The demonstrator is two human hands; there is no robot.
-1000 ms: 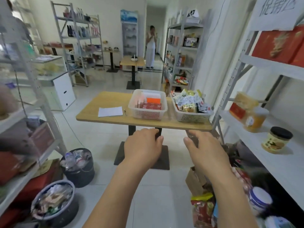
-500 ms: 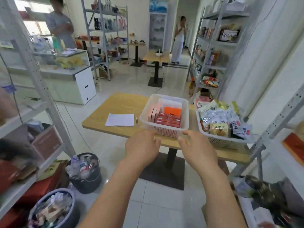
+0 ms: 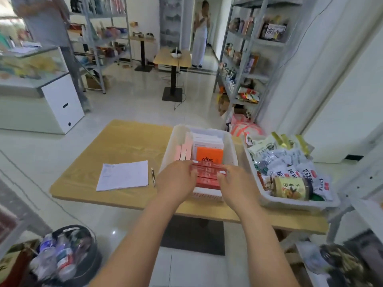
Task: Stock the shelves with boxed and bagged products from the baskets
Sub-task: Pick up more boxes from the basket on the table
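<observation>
Both hands are down in the white basket [image 3: 169, 146] on the wooden table [image 3: 128, 141]. The left hand [image 3: 176, 180] and right hand [image 3: 236, 186] bracket the red boxes [image 3: 207, 176] from opposite ends. The fingers of each curl onto the short ends of the topmost boxes, so both hands grasp the same load. I judge that holding from both ends lets several flat boxes come up together as one squared stack, not one at a time.

The red boxes lie flat at the near end of the basket, which makes them the easiest stock to reach. Behind them stand an orange box [image 3: 209, 155] and a white box [image 3: 208, 139], with pink boxes [image 3: 183, 151] on edge along the left wall.

Just to the right sits a second basket [image 3: 294, 203] heaped with bagged snacks [image 3: 290, 160] and a jar [image 3: 289, 188] lying on its side. It is untouched for now. A sheet of paper [image 3: 124, 176] and a pen [image 3: 153, 177] lie left of the baskets, probably a stock list.

The grey shelving [image 3: 248, 75] at right looks like a likely destination, and the lift itself has hardly begun
</observation>
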